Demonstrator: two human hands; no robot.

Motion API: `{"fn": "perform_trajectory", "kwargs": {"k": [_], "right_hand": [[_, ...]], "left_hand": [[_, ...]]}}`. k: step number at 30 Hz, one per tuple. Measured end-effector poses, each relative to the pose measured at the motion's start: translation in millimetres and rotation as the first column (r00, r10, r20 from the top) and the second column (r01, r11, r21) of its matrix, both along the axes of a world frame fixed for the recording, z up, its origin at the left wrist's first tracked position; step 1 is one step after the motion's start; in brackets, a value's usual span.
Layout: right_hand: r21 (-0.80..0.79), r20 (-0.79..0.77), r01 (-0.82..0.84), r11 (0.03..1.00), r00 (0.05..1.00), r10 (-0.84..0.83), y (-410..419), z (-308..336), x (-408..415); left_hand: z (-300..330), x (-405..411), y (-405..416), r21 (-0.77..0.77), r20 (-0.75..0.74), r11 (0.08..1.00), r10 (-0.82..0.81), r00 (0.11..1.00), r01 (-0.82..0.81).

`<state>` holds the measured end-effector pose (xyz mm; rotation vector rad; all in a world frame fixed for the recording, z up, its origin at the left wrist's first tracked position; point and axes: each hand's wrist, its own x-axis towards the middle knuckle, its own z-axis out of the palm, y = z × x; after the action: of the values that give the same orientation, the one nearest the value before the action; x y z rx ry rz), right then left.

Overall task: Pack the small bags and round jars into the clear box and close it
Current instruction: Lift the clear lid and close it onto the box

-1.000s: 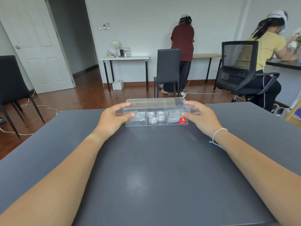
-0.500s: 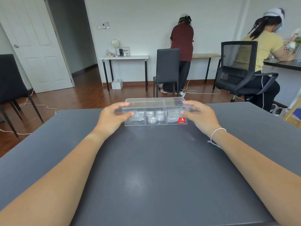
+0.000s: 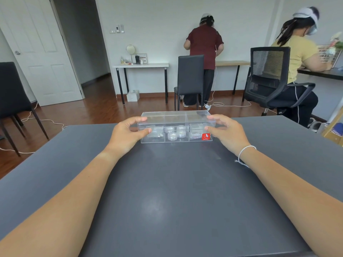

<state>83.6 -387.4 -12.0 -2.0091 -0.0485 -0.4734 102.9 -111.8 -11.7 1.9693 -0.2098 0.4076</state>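
Observation:
A clear box (image 3: 176, 119) with three compartments rests on the dark grey table (image 3: 167, 191) near its far edge, lid down on top. Several round jars (image 3: 175, 133) fill the middle compartment. Small clear bags lie in the left compartment (image 3: 156, 133) and the right one (image 3: 195, 133). A red label (image 3: 206, 136) marks the front right corner. My left hand (image 3: 128, 135) grips the box's left end, thumb in front and fingers on the lid. My right hand (image 3: 225, 132) grips the right end the same way.
A black chair (image 3: 190, 78) stands just beyond the table's far edge. An office chair (image 3: 271, 78) with a seated person is at the right, another person stands at a far desk. A black chair (image 3: 13, 101) and cables lie on the floor at left.
The view has shifted slightly; both hands stay on the ends of the box, which remains in the same place on the table.

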Motion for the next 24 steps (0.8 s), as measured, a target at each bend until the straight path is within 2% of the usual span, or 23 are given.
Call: {"fn": "perform_trajectory", "kwargs": {"k": [24], "right_hand": [[0.014,-0.020,-0.027,1.000,0.999,0.027,-2.6,-3.8,0.9]], "left_hand": [[-5.6,1.5,3.3,-0.027,-0.035,0.999,-0.024,0.999,0.023]]}}
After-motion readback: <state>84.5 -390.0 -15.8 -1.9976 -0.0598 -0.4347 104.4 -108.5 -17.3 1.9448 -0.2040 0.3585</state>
